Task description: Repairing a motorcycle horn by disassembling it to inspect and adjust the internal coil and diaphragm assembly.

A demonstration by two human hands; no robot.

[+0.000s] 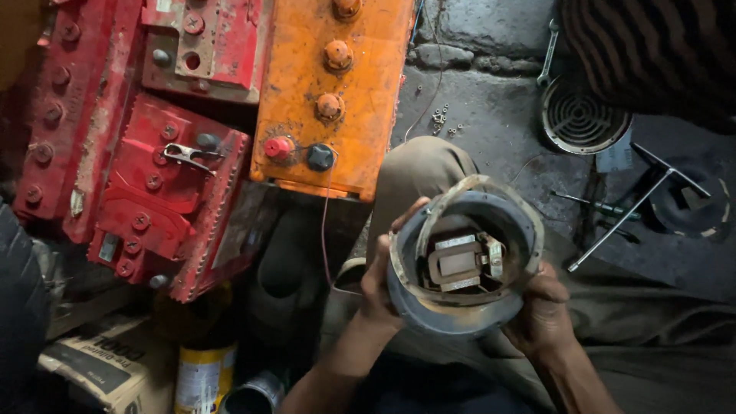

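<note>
Both hands cradle a round grey motor housing [464,257] above the lap, open end up, coil block inside. Left hand [381,285] wraps its left wall, fingers [410,215] curled over the rim; right hand [540,310] cups the lower right side, fingers hidden beneath. Behind lie an orange battery [337,92] and red batteries [161,184].

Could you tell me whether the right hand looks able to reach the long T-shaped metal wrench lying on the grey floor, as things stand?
Probably not at once: the right hand and the left hand together grip the round grey metal housing. The T-shaped metal wrench lies uncovered to the right on the floor, so the path looks free once that hand lets go.
</note>
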